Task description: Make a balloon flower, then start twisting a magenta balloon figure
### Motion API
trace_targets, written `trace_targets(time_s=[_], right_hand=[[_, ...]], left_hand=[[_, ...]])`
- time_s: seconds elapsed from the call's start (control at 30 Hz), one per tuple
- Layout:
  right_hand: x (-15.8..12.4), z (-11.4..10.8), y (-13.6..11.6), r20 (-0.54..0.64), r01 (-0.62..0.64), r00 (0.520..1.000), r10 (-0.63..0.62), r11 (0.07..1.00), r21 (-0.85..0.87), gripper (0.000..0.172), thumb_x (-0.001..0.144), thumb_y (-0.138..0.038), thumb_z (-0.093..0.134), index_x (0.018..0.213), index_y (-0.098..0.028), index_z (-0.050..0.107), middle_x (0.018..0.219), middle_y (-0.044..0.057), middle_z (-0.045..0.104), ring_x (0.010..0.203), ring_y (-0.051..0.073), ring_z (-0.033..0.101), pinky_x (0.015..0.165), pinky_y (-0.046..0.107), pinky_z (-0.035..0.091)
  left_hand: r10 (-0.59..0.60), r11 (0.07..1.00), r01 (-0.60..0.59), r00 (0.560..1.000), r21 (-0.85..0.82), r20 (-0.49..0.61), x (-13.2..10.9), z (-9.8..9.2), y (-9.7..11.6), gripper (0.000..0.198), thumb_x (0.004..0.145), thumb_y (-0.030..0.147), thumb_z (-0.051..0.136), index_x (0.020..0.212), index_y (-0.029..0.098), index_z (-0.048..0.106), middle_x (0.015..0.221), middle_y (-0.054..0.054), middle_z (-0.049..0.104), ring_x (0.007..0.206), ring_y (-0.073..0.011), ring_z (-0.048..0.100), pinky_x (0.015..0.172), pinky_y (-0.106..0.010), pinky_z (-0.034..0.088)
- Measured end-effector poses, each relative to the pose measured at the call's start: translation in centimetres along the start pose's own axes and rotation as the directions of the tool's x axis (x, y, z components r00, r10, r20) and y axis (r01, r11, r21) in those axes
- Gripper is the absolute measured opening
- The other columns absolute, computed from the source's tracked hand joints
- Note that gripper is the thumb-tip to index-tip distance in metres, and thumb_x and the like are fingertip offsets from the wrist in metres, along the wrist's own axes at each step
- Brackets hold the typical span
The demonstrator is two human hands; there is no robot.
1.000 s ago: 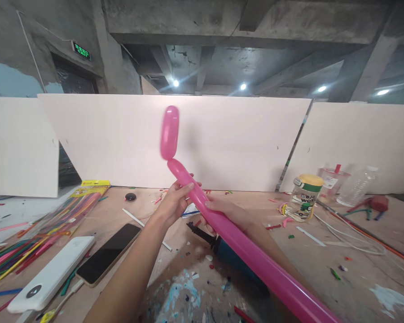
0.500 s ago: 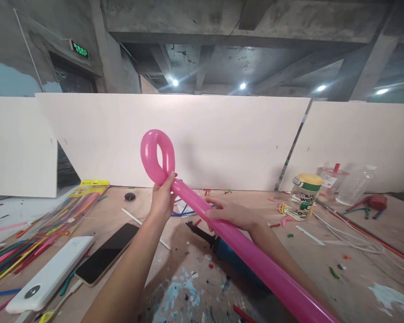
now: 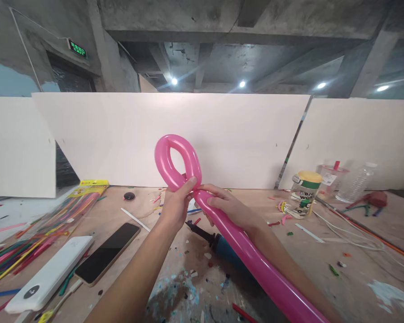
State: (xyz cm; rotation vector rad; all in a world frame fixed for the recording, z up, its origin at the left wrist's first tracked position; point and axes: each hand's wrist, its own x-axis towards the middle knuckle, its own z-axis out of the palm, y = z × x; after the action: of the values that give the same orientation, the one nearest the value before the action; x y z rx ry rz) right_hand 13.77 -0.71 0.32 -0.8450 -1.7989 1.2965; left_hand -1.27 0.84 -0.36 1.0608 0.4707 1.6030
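A long pink balloon (image 3: 245,246) runs from the lower right up to a rounded loop at its upper end, which stands against the white board. My left hand (image 3: 180,204) pinches the base of the loop, thumb on top. Close beside it, my right hand (image 3: 227,206) is wrapped round the straight part just below the loop, its fingertips near my left thumb. Under the balloon lies a blue and black pump (image 3: 227,251), partly hidden by the balloon and my right arm.
White boards (image 3: 121,134) stand behind the table. At left lie a phone (image 3: 108,253), a white power bank (image 3: 50,273) and a bag of balloons (image 3: 84,197). At right are a yellow-lidded bottle (image 3: 303,195), a plastic bottle (image 3: 357,184) and cables (image 3: 350,233).
My left hand has moved right with the loop, which now leans differently. My right hand has slid up the balloon towards the loop's base, so both hands are close together.
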Motion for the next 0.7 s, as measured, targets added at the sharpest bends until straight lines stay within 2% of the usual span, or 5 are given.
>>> trace_targets(time_s=[0.17,0.33,0.43,0.53,0.7], right_hand=[[0.03,-0.1,-0.01,0.031,0.083,0.996,-0.083,0.996,0.025,0.031,0.085,-0.026,0.053,0.116,-0.024,0.056,0.082,0.0,0.061,0.066,0.012,0.058,0.06,0.025,0.048],[0.09,0.16,-0.14,-0.006,0.156,0.988,-0.156,0.986,0.052,0.026,0.084,-0.025,0.054,0.11,-0.028,0.057,0.1,0.001,0.061,0.073,0.012,0.061,0.062,0.025,0.049],[-0.07,0.43,-0.47,0.014,0.155,0.988,-0.155,0.988,0.001,0.027,0.087,-0.022,0.049,0.111,-0.028,0.058,0.089,0.0,0.062,0.069,0.012,0.061,0.059,0.025,0.048],[-0.24,0.71,-0.75,0.007,0.131,0.991,-0.13,0.989,-0.069,0.033,0.087,-0.019,0.043,0.115,-0.028,0.058,0.076,0.0,0.061,0.066,0.013,0.061,0.057,0.025,0.048],[-0.32,0.8,-0.68,-0.04,0.064,0.997,-0.064,0.998,0.001,0.035,0.085,-0.02,0.042,0.117,-0.028,0.054,0.071,-0.001,0.06,0.054,0.013,0.059,0.048,0.025,0.046]], left_hand=[[-0.065,0.996,0.064,0.998,-0.07,-0.014,-0.4,0.58,0.71,0.02,0.072,0.03,0.073,0.077,0.012,0.066,0.069,-0.003,0.06,0.06,-0.0129,0.056,0.052,-0.024,0.047],[-0.133,0.988,0.133,0.991,-0.083,0.002,-0.46,0.58,0.79,0.023,0.074,0.035,0.069,0.074,0.012,0.065,0.07,-0.003,0.059,0.057,-0.0136,0.055,0.047,-0.026,0.045],[-0.134,0.988,0.129,0.989,-0.083,-0.058,-0.22,0.34,0.68,0.025,0.072,0.035,0.071,0.074,0.012,0.064,0.074,-0.004,0.06,0.059,-0.0146,0.055,0.048,-0.027,0.044],[-0.115,0.992,0.108,0.987,-0.066,-0.113,-0.06,0.27,0.55,0.024,0.07,0.033,0.074,0.076,0.013,0.064,0.077,-0.003,0.06,0.067,-0.0147,0.056,0.056,-0.027,0.045],[-0.092,0.995,0.088,0.991,-0.042,-0.101,-0.1,0.43,0.57,0.024,0.071,0.035,0.073,0.073,0.014,0.062,0.074,-0.002,0.058,0.069,-0.0137,0.054,0.06,-0.027,0.042]])
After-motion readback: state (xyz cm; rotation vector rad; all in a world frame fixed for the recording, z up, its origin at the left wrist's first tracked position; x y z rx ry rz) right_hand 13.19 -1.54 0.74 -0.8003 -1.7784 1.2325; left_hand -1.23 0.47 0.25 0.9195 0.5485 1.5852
